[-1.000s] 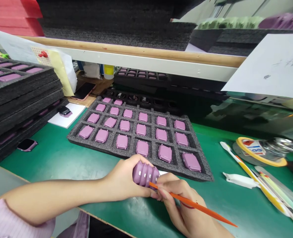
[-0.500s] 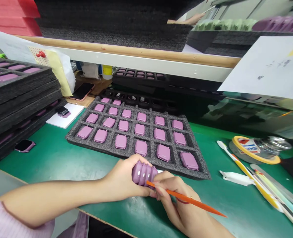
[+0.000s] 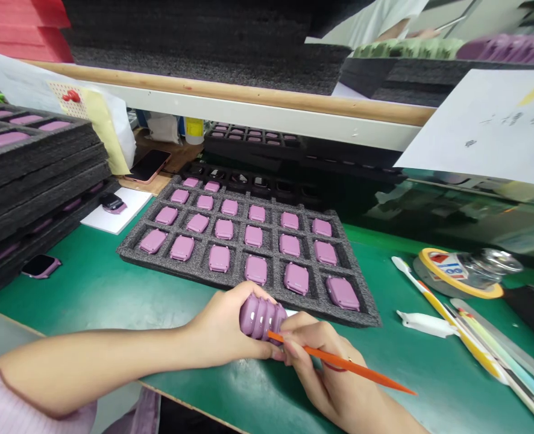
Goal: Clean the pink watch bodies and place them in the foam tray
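My left hand grips a stack of several purple watch cases held on edge just above the green table. My right hand pinches a thin orange stick, its tip touching the stack's lower side. Right behind the hands lies a grey foam tray with rows of purple watch cases in its pockets.
Stacked foam trays stand at the left, with a loose watch and a white pad beside them. A tape roll, toothbrush and rulers lie at the right. A shelf overhangs the back; a phone lies beneath.
Both hands keep their grip at the same spot. The view has drifted slightly, and the orange stick's tip has shifted a little along the stack.
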The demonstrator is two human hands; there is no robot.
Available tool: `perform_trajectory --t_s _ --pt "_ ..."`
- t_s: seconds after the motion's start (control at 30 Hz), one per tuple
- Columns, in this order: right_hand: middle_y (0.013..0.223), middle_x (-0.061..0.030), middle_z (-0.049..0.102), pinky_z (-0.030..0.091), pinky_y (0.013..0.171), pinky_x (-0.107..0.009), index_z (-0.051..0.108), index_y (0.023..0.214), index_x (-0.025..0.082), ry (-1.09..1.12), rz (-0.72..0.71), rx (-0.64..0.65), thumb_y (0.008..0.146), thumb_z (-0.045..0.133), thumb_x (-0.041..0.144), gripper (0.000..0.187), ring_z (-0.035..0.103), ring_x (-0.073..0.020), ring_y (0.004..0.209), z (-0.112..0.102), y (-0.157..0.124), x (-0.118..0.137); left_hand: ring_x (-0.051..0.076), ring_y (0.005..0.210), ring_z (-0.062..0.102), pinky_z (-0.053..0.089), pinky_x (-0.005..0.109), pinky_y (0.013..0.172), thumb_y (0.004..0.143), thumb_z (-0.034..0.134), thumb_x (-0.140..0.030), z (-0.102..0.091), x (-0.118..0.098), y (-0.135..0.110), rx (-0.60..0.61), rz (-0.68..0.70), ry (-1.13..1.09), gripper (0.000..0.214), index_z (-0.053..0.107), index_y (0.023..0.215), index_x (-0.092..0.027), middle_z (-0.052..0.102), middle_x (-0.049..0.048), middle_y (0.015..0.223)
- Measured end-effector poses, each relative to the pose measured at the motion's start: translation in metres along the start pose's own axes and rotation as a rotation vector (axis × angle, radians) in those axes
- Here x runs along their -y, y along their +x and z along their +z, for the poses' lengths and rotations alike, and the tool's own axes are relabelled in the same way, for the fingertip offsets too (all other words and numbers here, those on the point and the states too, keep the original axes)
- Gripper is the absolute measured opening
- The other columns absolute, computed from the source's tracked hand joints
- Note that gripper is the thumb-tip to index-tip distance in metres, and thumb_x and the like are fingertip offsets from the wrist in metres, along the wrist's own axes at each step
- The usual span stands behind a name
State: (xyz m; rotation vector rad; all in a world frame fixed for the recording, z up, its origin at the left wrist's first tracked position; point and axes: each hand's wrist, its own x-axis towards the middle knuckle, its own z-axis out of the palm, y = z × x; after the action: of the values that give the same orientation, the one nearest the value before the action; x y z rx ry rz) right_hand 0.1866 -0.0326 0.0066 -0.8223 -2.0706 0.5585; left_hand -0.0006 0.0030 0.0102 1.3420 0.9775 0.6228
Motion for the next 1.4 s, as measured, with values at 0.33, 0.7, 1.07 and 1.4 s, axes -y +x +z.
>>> perform_trajectory --t_s 0.33,0.7,1.07,1.4 --pt "0.076 0.0001 0.061 0.053 0.057 -0.023 0.046 0.099 0.024 0.021 0.018 0.027 0.104 0.039 0.017 0.011 0.062 -0.0136 0.066 -0.001 0.0 0.0 0.017 0.084 0.061 0.048 0.03 0.077 0.055 0.092 -0.028 0.0 -0.001 0.0 0.01 0.002 -0.012 0.052 0.06 0.096 -0.02 0.069 -0.0004 0.092" --pt "0.071 0.0002 0.063 0.054 0.054 -0.023 0.052 0.092 0.023 0.089 0.053 -0.057 0.105 0.045 0.021 0.015 0.064 -0.0133 0.063 0.001 0.0 -0.002 0.016 0.08 0.058 0.047 0.028 0.074 0.056 0.092 -0.027 0.001 0.002 0.001 0.009 0.012 -0.046 0.051 0.059 0.094 -0.02 0.066 -0.0016 0.087" --pt "0.058 0.0057 0.056 0.049 0.045 -0.018 0.05 0.077 0.023 0.072 0.229 -0.205 0.101 0.049 0.017 0.025 0.06 -0.0091 0.045 0.009 0.012 0.003 0.019 0.08 0.065 0.049 0.029 0.071 0.055 0.091 -0.026 -0.001 -0.002 -0.001 0.034 -0.079 -0.015 0.055 0.059 0.1 -0.02 0.072 -0.001 0.087" --pt "0.062 0.0076 0.053 0.048 0.044 -0.017 0.047 0.08 0.023 0.052 0.259 -0.193 0.102 0.047 0.015 0.023 0.058 -0.0065 0.041 0.013 0.012 0.005 0.02 0.081 0.066 0.05 0.029 0.069 0.056 0.09 -0.028 -0.001 0.001 0.0 0.022 -0.071 0.076 0.054 0.06 0.101 -0.021 0.074 -0.0005 0.091"
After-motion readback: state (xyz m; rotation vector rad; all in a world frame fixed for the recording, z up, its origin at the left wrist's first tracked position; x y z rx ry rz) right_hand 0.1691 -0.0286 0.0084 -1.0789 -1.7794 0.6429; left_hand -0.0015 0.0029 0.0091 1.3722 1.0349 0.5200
